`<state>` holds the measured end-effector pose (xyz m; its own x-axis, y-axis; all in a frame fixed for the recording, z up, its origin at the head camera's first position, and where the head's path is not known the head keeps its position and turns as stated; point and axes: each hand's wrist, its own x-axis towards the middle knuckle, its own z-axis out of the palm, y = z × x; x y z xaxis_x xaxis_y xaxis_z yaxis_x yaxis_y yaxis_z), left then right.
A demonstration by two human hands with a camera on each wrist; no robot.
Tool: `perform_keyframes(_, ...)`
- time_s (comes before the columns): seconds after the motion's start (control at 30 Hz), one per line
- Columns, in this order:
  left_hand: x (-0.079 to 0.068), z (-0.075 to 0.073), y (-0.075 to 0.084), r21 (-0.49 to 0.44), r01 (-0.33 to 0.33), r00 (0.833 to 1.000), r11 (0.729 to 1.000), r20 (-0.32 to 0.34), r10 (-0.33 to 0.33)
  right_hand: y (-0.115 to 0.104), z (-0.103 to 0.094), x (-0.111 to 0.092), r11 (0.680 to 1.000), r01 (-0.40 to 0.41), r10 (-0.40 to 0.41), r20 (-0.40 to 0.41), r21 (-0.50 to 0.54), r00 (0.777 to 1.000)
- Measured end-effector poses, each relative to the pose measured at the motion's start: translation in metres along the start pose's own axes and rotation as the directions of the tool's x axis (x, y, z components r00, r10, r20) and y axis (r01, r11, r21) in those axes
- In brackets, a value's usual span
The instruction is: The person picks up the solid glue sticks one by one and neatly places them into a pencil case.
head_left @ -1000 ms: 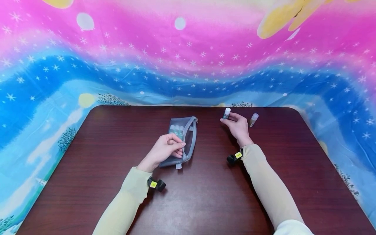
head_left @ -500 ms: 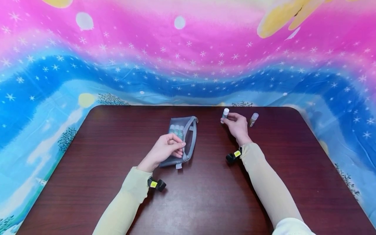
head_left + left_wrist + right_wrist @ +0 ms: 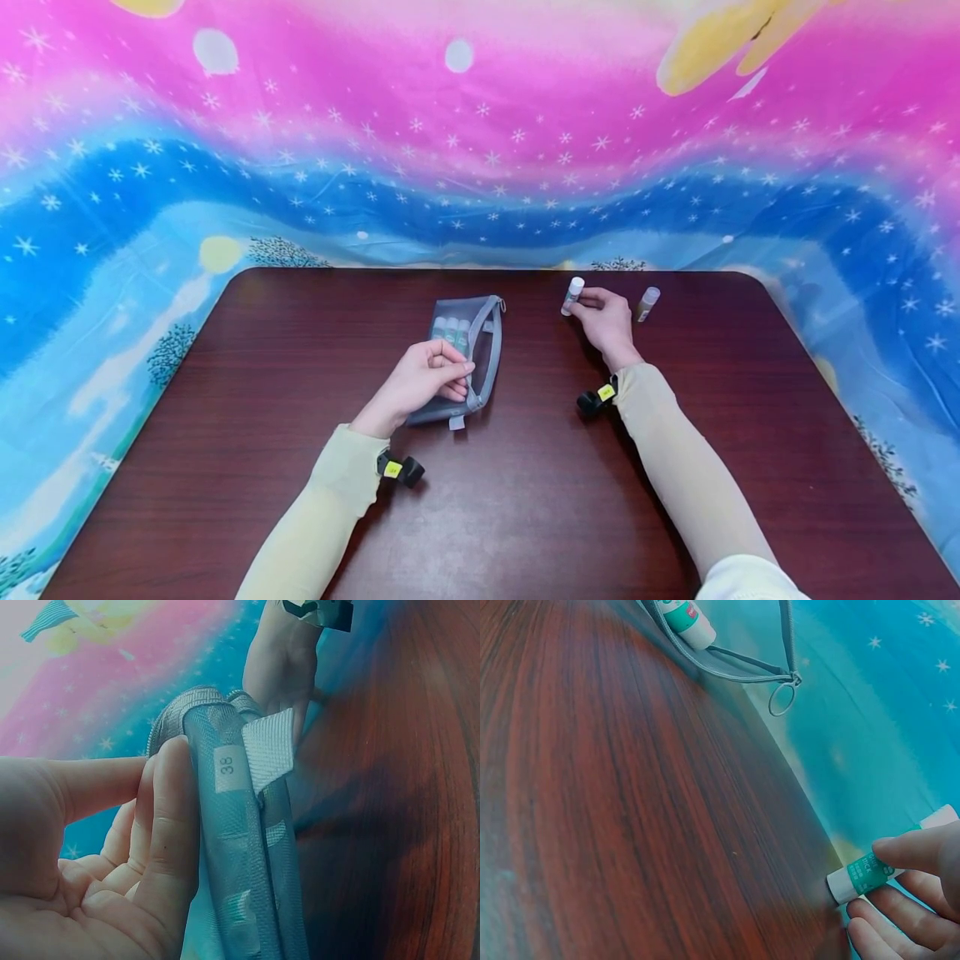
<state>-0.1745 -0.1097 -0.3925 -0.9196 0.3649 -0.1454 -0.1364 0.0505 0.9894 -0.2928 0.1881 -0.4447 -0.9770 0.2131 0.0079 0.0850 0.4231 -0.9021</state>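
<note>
In the head view, my left hand (image 3: 423, 379) pinches the zipper edge of a grey mesh zip pouch (image 3: 495, 354) between thumb and finger. The pouch is unzipped, its mouth facing right. Several glue sticks (image 3: 450, 331) with white caps show through its mesh side. My right hand (image 3: 606, 323), off to the right of the pouch, grips a green and white glue stick (image 3: 573, 293) near the table's far edge. The right wrist view shows the thumb across the green label of this glue stick (image 3: 866, 874), its white end near the tabletop.
Another tube (image 3: 648, 305) with a clear or whitish cap stands just right of my right hand. A zipper ring (image 3: 782, 700) hangs at the pouch's far corner. The dark wooden table (image 3: 510, 500) meets a patterned cloth backdrop (image 3: 420, 167) behind it.
My right hand has shifted the glue stick slightly left and down, and more of its lower end shows. The left hand and pouch stay in place.
</note>
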Motion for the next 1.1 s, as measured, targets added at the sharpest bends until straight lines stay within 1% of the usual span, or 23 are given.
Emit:
perform_keyframes(0.5, -0.002, 0.000, 0.002, -0.001, 0.011, 1.000, 1.000, -0.005, -0.011, -0.001, 0.000, -0.005, 1.000, 0.014, -0.014, 0.016, 0.018, 1.000)
perform_keyframes(0.73, -0.001, 0.000, 0.004, 0.003, 0.006, 1.000, 1.000, -0.006, -0.006, -0.002, -0.001, -0.007, 0.999, 0.024, -0.024, 0.015, 0.045, 1.000)
perform_keyframes(0.9, -0.001, 0.000, 0.003, 0.004, 0.016, 1.000, 1.000, -0.007, -0.016, -0.003, -0.002, -0.010, 0.998, 0.017, -0.018, 0.015, 0.054, 1.000)
perform_keyframes(1.1, 0.000, 0.000, 0.002, 0.003, 0.019, 1.000, 1.000, -0.010, -0.019, -0.003, 0.000, -0.012, 0.997, 0.029, -0.031, 0.019, 0.072, 0.999)
